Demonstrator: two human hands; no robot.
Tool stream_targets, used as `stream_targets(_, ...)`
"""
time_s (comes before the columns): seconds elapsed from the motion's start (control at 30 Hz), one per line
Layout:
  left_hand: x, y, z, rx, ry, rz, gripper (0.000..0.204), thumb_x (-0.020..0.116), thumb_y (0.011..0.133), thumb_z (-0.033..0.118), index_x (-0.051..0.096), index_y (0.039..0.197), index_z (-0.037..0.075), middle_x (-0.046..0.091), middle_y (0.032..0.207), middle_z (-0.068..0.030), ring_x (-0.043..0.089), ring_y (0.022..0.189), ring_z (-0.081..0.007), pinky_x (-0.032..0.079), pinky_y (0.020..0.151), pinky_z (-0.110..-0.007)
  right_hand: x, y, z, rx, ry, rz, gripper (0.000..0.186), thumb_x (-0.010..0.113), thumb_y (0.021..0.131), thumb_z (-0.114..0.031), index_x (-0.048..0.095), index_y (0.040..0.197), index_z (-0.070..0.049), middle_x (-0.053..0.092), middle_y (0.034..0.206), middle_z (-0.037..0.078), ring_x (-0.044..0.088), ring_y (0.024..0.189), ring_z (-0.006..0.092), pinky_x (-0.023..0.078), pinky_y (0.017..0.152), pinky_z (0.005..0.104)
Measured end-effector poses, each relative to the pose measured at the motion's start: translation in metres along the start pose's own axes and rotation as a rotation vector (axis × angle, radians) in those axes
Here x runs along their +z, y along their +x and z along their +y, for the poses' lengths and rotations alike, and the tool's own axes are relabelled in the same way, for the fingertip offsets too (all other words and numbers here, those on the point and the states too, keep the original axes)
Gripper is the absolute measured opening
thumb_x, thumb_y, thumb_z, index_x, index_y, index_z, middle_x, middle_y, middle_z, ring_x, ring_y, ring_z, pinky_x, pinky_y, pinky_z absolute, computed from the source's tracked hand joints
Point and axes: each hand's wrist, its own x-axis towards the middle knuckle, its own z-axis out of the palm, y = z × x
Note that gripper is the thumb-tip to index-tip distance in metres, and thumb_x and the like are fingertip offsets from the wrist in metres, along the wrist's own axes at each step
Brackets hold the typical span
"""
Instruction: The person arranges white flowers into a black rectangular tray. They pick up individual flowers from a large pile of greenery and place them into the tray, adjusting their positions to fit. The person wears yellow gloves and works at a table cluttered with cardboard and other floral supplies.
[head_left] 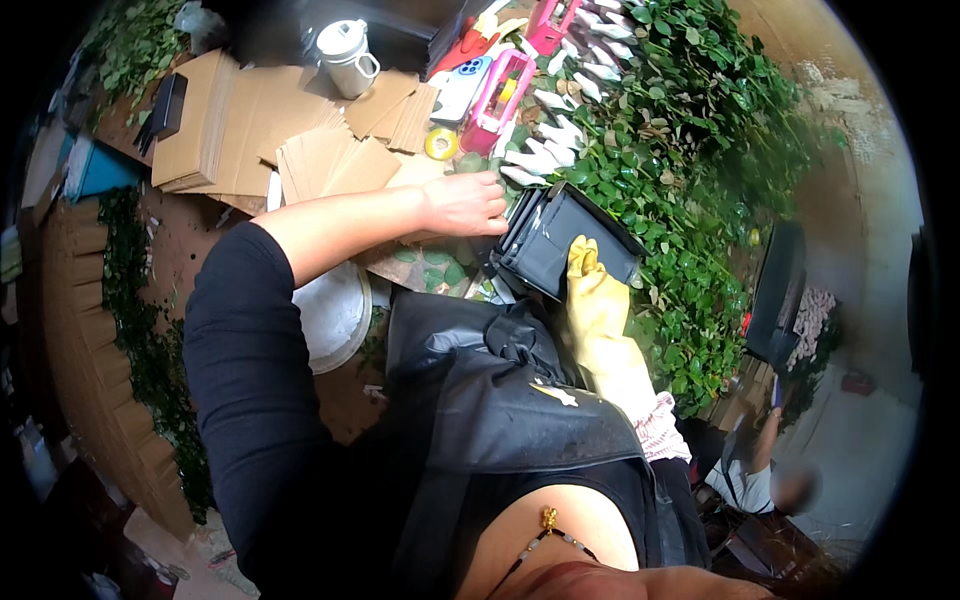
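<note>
A black plastic tray (pixel 570 240) lies tilted at the front of the worktable, above my dark apron. In a yellow rubber glove, my right hand (pixel 597 290) reaches over its near edge; the fingers press together against the inner face, and the thumb is hidden. My bare left hand (pixel 468 205) is at the tray's upper left corner with its fingers curled down. Whatever those fingertips hold, if anything, is hidden. Just beyond that hand lie white-wrapped bundle ends (pixel 540 158) of leafy green stems (pixel 690 150).
Flat cardboard pieces (pixel 335 160) cover the table's left. A lidded white mug (pixel 347 58) stands on them. A yellow tape roll (pixel 441 144), a pink tape dispenser (pixel 500 100) and a phone (pixel 465 88) lie behind my left hand. A round white lid (pixel 333 318) is below my left forearm. Another person (pixel 745 480) is at lower right.
</note>
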Motion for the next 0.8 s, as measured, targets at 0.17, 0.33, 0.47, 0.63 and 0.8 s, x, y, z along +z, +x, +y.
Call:
stream_targets(0.17,0.015,0.014,-0.030,-0.347,0.455,-0.052,0.011,0.058,0.086,0.017,0.059,0.092,0.008,0.060,0.089,-0.0051,0.061,0.093,-0.0240,0.046,0.094,-0.038,-0.012,-0.002,-0.007,0.023,0.049,0.009,0.043,0.042,0.104,-0.017,0.048,0.146,-0.012,0.064,0.138,0.015,0.075,0.091,0.0296,0.062,0.070,0.0386)
stream_targets(0.33,0.040,0.039,-0.053,-0.328,0.340,-0.048,0.009,0.058,0.086,0.017,0.059,0.091,0.010,0.062,0.089,-0.0052,0.061,0.092,-0.0225,0.046,0.089,-0.036,-0.024,-0.003,-0.010,0.003,0.021,-0.021,0.045,0.044,0.101,-0.013,0.048,0.146,-0.011,0.063,0.138,0.016,0.074,0.093,0.0303,0.062,0.069,0.0389)
stream_targets(0.47,0.031,0.045,-0.072,-0.172,0.266,-0.022,0.009,0.058,0.085,0.017,0.059,0.091,0.011,0.060,0.087,-0.0036,0.060,0.091,-0.0217,0.046,0.087,-0.034,-0.018,-0.003,-0.008,-0.007,0.047,0.018,0.048,0.048,0.098,-0.009,0.048,0.145,-0.008,0.064,0.137,0.016,0.074,0.091,0.0305,0.062,0.067,0.0390)
stream_targets(0.63,0.034,0.050,-0.072,-0.106,0.231,0.030,0.007,0.059,0.084,0.018,0.059,0.085,0.011,0.062,0.078,-0.0024,0.064,0.080,-0.0225,0.049,0.080,-0.036,-0.011,-0.004,-0.007,-0.055,-0.016,0.099,0.048,0.050,0.096,-0.007,0.051,0.144,-0.007,0.064,0.136,0.017,0.075,0.088,0.0296,0.062,0.067,0.0387)
stream_targets(0.8,0.052,0.048,-0.066,-0.371,-0.010,-0.073,0.008,0.059,0.083,0.016,0.057,0.076,0.013,0.066,0.063,-0.0026,0.067,0.058,-0.0281,0.048,0.056,-0.043,-0.010,-0.007,-0.004,-0.013,0.075,0.138,0.048,0.051,0.093,-0.006,0.053,0.141,-0.006,0.066,0.131,0.018,0.075,0.086,0.0310,0.062,0.071,0.0403)
